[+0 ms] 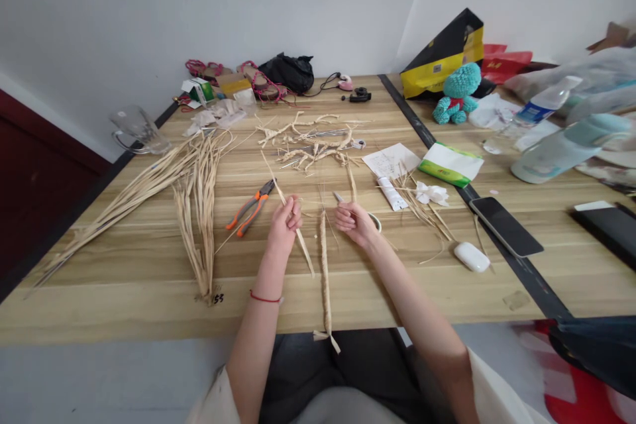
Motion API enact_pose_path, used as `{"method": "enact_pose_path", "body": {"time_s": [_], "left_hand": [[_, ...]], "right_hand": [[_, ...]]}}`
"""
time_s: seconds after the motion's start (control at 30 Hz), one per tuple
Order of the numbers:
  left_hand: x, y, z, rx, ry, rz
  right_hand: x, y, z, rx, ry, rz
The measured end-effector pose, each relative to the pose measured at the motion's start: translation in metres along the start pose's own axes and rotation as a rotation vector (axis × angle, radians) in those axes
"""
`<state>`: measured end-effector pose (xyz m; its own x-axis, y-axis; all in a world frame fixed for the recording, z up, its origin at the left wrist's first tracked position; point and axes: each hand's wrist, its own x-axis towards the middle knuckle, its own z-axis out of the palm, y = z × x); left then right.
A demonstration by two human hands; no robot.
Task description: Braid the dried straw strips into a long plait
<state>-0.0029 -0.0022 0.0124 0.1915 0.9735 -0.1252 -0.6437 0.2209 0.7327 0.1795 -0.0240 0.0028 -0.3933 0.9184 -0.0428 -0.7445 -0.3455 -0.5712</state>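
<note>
My left hand (285,220) is closed around a long dry straw strip (293,225) that runs diagonally from near the pliers down toward me. My right hand (354,220) is closed in a pinch on something thin I cannot make out, just above a roll of tape (376,220). Between the two hands a plaited straw braid (324,271) lies lengthwise and hangs over the near table edge. Orange-handled pliers (251,207) rest just left of my left hand.
Bundles of loose straw (196,199) fan out at left; woven straw pieces (311,142) lie mid-table. A glass jug (136,129), a phone (505,226), a white case (472,256), tissue pack (450,164), bottles (566,146), a teal crochet toy (460,93) and bags sit around.
</note>
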Motion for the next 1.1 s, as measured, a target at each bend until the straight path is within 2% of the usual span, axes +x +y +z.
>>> {"method": "enact_pose_path", "body": {"time_s": [0.13, 0.3, 0.57, 0.87, 1.1], "left_hand": [[0.002, 0.0, -0.003, 0.013, 0.097, 0.014], [0.002, 0.0, -0.002, 0.012, 0.161, 0.047], [0.001, -0.001, -0.001, 0.026, 0.152, 0.019], [0.001, -0.002, -0.003, 0.032, 0.122, 0.065], [0.002, -0.002, -0.003, 0.02, 0.088, -0.015]], "right_hand": [[-0.002, -0.005, -0.007, 0.095, 0.0, -0.036], [-0.005, -0.007, -0.006, 0.104, -0.011, 0.009], [-0.006, -0.006, -0.003, 0.033, -0.051, 0.064], [-0.006, -0.013, -0.006, 0.188, 0.033, -0.066], [-0.006, -0.015, -0.007, 0.225, 0.046, -0.131]]}}
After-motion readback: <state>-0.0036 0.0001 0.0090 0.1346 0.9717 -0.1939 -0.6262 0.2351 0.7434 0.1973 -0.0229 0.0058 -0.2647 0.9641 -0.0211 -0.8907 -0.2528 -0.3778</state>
